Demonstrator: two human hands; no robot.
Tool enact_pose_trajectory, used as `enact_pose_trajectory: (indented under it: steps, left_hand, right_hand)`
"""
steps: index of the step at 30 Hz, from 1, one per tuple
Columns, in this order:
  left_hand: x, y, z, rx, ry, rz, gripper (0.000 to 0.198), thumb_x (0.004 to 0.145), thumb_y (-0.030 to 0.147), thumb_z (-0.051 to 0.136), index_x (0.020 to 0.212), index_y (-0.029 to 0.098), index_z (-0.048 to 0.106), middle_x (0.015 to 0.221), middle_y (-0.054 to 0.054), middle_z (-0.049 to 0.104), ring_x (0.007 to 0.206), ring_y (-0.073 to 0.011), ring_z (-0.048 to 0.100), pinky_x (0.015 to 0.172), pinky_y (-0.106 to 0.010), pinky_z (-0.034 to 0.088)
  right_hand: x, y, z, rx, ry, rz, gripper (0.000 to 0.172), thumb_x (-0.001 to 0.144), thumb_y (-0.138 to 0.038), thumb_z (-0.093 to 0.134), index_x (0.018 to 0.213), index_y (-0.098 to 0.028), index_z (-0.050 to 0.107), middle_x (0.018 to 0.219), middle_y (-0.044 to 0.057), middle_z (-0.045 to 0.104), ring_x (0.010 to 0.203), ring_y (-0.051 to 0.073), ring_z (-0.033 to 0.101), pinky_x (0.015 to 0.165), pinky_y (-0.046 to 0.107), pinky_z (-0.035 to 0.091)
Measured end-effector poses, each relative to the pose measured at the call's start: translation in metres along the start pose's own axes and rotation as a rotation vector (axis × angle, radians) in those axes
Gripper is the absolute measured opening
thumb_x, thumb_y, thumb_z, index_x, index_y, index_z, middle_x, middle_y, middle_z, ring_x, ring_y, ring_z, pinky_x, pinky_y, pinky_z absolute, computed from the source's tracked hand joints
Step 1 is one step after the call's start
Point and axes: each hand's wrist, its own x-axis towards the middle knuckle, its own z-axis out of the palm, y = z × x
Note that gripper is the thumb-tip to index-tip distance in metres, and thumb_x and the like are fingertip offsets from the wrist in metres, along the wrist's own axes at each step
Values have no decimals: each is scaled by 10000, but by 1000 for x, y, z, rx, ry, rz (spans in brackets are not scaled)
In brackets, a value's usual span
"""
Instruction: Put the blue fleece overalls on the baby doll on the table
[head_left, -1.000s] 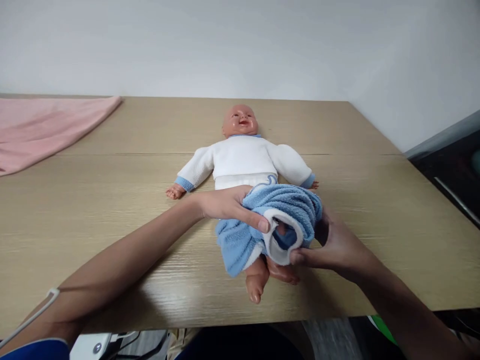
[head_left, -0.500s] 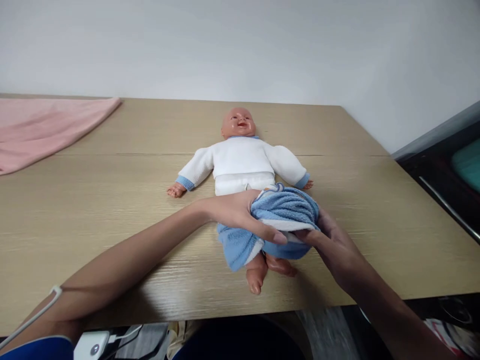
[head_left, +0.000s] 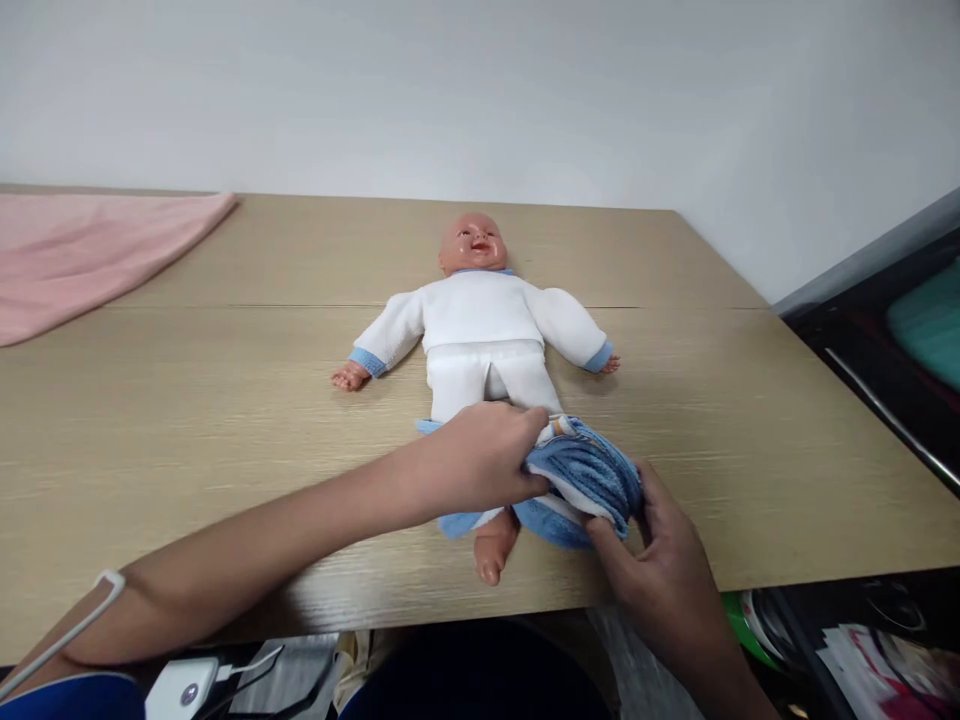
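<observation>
A baby doll (head_left: 484,310) in a white top with blue cuffs lies on its back, head away from me. Blue terry trousers (head_left: 589,470) with white lining are bunched around its lower legs. My left hand (head_left: 499,450) pinches the gathered cloth at its left edge, fingers closed. On the other side, my right hand (head_left: 649,545) grips the cloth between thumb and fingers. White cloth upper legs show above the trousers. One bare foot (head_left: 495,550) sticks out below; the other foot is hidden.
The doll lies on a wooden table (head_left: 225,400) against a pale wall. A pink cloth (head_left: 90,255) covers the far left corner. Below the front edge are a white device (head_left: 184,690) with a cable and, at right, papers (head_left: 885,665). A black object (head_left: 885,350) stands at right.
Both hands have drawn the bunched trousers down toward the feet, uncovering the white upper legs. My left hand's thumb has closed in on the cloth. One foot has become hidden.
</observation>
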Motion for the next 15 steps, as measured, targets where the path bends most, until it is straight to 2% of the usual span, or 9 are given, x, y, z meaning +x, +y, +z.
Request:
enact_pose_trajectory:
  steps: [3,7,15]
  left_hand:
    - [0,2,0,62,-59,0,319,984,430,754,1166,178,682,1068,-141,841,1007,-368,820,797,-413,573]
    - [-1,4,-3,83,-101,-13,315,984,402,769,1193,181,687,1082,-123,844,997,-355,823,779,-409,553]
    - [-4,15,-6,153,-118,-62,386,1057,393,685,1328,128,614,1163,-157,832,1102,-366,811,818,-412,561]
  right_hand:
    - [0,6,0,-148,73,-84,238,966,-419,712,1167,-294,728,1065,54,819,996,322,763,897,426,586]
    - [-2,10,0,-248,109,-144,229,974,-439,655,1134,-286,713,888,1,805,776,276,779,711,361,549]
    - [-33,-3,11,-410,198,-295,181,920,-390,700,1070,-290,686,724,-50,704,602,221,693,612,328,481]
